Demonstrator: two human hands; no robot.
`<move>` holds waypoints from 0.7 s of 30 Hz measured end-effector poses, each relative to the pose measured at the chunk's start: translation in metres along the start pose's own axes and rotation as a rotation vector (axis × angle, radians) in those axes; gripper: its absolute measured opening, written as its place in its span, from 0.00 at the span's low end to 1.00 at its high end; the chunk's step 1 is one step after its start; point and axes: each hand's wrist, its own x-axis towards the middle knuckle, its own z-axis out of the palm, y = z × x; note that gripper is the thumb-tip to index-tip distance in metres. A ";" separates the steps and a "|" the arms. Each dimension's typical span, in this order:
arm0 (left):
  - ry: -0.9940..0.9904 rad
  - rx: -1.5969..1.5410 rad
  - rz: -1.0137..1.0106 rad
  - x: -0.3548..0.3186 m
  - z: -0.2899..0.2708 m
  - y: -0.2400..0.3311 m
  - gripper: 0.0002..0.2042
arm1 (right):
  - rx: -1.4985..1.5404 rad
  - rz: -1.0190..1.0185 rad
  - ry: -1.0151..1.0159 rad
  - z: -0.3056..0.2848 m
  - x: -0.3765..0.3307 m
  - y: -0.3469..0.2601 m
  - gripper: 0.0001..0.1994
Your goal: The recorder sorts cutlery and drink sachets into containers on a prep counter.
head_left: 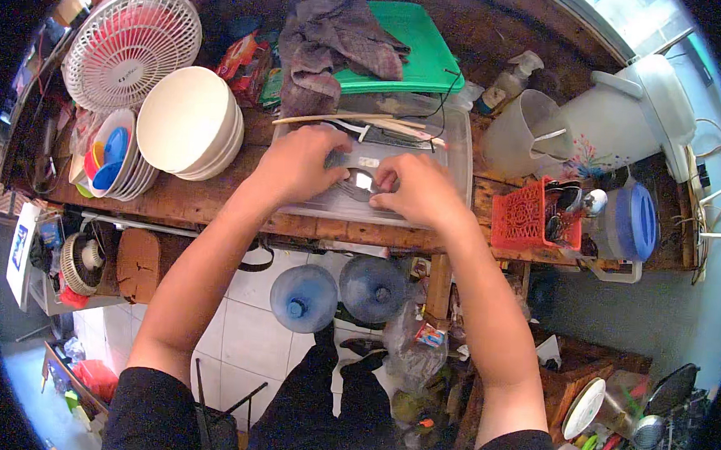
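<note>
Metalware (354,190), rounded and shiny, is flanked over a clear plastic box (463,141) by the left hand (302,163) at nine o'clock and the right hand (421,187) at three, seemingly so that it is steadied from two sides; the fingers are curled narrowly near its rim, but whether it is pinched by either hand cannot be told. Towards twelve, thin wooden sticks (333,118) are laid crosswise over the box, perhaps because of their length. Between three and four, utensils (563,199) are gathered in an orange basket (516,221), presumably for easy reach. Between nine and ten, white bowls (185,118) are nested, which saves room; at nine, small blue cups (113,148) are held within another stack. Between two and three, a translucent pitcher (512,123) is set. Farthest, at twelve, a green plastic lid (423,45) is partly covered by a crumpled cloth (329,40).
</note>
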 end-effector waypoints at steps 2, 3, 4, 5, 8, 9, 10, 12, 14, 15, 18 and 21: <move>-0.131 -0.070 -0.072 0.002 -0.002 -0.001 0.17 | 0.071 -0.007 -0.003 -0.002 0.002 0.004 0.14; -0.138 -0.072 -0.062 0.003 -0.002 -0.001 0.17 | 0.125 -0.004 -0.011 -0.003 0.002 0.007 0.12; 0.002 -0.263 -0.080 0.003 -0.003 0.000 0.18 | 0.141 -0.016 -0.002 -0.004 0.002 0.010 0.12; 0.130 -0.447 -0.101 0.004 -0.002 0.001 0.20 | 0.203 -0.048 0.059 -0.004 0.002 0.014 0.11; 0.049 -0.792 -0.283 0.003 0.002 0.004 0.23 | 0.345 -0.078 0.135 0.001 0.004 0.022 0.11; 0.011 -0.706 -0.282 0.002 0.005 0.006 0.25 | 0.414 -0.070 0.140 0.004 0.006 0.024 0.11; 0.009 -0.698 -0.303 0.003 0.007 0.006 0.25 | 0.419 -0.081 0.146 0.006 0.007 0.027 0.11; 0.031 -0.741 -0.371 0.005 0.013 0.007 0.26 | 0.551 -0.071 0.056 0.010 0.009 0.031 0.11; 0.088 -0.844 -0.385 0.008 0.017 0.006 0.26 | 0.608 -0.076 0.074 0.013 0.011 0.032 0.12; 0.090 -0.852 -0.392 0.008 0.018 0.006 0.26 | 0.618 0.001 0.076 0.013 0.012 0.032 0.13; 0.060 -0.927 -0.421 0.009 0.015 0.004 0.25 | 0.789 -0.001 -0.002 0.008 0.010 0.030 0.12; 0.078 -1.065 -0.424 0.007 0.009 0.006 0.24 | 0.984 0.039 0.014 0.000 0.007 0.027 0.11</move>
